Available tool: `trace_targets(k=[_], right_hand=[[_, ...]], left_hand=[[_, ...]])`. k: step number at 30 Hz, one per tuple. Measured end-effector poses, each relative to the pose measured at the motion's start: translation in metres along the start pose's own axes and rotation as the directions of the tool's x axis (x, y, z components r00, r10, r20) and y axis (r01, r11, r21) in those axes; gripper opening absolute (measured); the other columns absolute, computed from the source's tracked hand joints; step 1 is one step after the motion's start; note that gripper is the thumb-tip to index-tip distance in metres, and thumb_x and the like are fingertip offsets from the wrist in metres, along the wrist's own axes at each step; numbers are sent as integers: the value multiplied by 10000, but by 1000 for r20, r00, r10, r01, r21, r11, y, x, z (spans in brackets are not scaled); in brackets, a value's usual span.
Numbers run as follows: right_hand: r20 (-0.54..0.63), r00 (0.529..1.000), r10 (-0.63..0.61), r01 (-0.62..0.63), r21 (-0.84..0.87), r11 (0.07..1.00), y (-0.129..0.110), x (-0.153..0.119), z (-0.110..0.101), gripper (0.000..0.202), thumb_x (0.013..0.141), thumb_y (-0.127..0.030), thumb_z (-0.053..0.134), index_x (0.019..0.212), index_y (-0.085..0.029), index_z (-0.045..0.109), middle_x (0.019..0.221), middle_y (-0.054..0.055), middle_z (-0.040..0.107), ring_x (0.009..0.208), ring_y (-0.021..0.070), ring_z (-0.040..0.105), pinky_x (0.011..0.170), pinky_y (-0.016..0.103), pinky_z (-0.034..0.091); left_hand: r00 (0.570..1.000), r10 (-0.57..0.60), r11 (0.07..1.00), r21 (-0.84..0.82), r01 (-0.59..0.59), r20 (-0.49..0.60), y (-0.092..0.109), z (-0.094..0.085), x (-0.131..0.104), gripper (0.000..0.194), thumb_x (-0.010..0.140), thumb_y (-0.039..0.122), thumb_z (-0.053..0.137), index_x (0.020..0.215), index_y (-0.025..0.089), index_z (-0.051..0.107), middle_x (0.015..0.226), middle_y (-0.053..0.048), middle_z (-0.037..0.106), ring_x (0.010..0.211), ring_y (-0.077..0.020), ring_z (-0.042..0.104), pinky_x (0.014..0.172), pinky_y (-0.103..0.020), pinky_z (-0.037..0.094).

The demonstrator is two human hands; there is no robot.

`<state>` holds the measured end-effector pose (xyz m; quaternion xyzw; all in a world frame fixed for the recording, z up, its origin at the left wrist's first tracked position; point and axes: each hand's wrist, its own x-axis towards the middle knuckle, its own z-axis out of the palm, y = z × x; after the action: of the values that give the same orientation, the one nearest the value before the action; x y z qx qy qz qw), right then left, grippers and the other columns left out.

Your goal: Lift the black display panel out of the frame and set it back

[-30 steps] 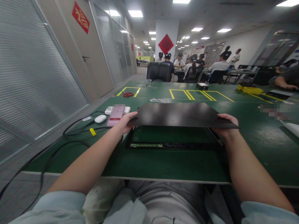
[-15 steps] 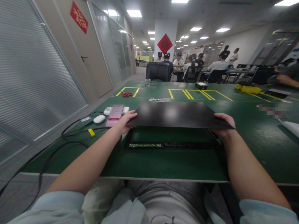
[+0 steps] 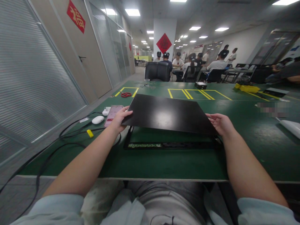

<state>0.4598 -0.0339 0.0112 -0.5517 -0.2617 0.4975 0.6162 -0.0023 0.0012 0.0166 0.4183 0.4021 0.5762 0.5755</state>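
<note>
Black panel [image 3: 164, 114] tilted above dark frame [image 3: 187, 145]; our left fingers [image 3: 127, 113] and right fingers [image 3: 212, 116] pinch its side edges. If the right hold slips, the lower corner could knock the frame.

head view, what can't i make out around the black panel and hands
All in the head view:
Underside of the flat black rectangular panel: faces away.
Far part of the thin black frame: hidden by the panel.
Left hand's and right hand's grip beneath: hidden by the panel.
Details on the green circuit strip: too small.
White object: cut off by the right edge.
</note>
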Motion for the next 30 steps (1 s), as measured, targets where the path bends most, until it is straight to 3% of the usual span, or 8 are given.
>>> trace_targets(k=[4, 9, 14, 19, 24, 30], right_hand=[[-31, 997, 70, -70, 4, 998, 1, -1, 2, 224, 769, -144, 575, 977, -197, 642, 757, 93, 738, 573, 192, 682, 463, 259, 540], [46, 995, 94, -89, -105, 991, 6, 0, 4, 191, 777, -163, 640, 966, -188, 639, 787, 127, 757, 611, 214, 721, 517, 272, 574], [-32, 995, 91, -96, -205, 974, 8, 4, 3, 64, 827, -166, 619, 861, -203, 580, 724, 113, 759, 572, 189, 701, 450, 216, 503], [-115, 993, -39, 5, -285, 959, 10, 6, 5, 101, 838, -182, 632, 854, -209, 535, 619, 100, 717, 328, 88, 406, 312, 166, 238], [-130, 983, -127, 78, -328, 941, 14, 7, 6, 77, 817, -178, 657, 849, -185, 587, 570, 102, 692, 291, 79, 377, 301, 170, 228], [-156, 968, -198, 142, -310, 940, 16, 13, -3, 87, 811, -177, 667, 804, -196, 583, 585, 94, 707, 288, 71, 365, 290, 174, 240]], left_hand=[[997, 53, 999, 0, -54, -64, 4, -2, 2, 362, 590, 166, 761, 948, 173, 713, 762, -15, 728, 676, -204, 674, 644, -306, 540], [982, 141, 990, -5, -142, -124, 4, -8, 8, 320, 550, 205, 729, 866, 182, 692, 758, -7, 706, 694, -198, 646, 657, -307, 519], [983, 145, 989, 17, -144, -108, 2, -10, 10, 379, 517, 203, 741, 889, 174, 678, 752, 8, 706, 671, -171, 625, 662, -286, 502], [977, 165, 985, 70, -157, -134, -2, -12, 12, 404, 517, 190, 750, 905, 201, 637, 772, 7, 696, 684, -187, 632, 667, -300, 505], [980, 142, 980, 161, -119, -138, -5, -16, 14, 436, 501, 200, 762, 903, 229, 596, 733, 26, 656, 626, -193, 612, 614, -301, 464], [979, 143, 983, 132, -124, -147, -4, -4, 5, 448, 471, 207, 752, 881, 237, 574, 680, 52, 642, 577, -169, 590, 554, -269, 436]])
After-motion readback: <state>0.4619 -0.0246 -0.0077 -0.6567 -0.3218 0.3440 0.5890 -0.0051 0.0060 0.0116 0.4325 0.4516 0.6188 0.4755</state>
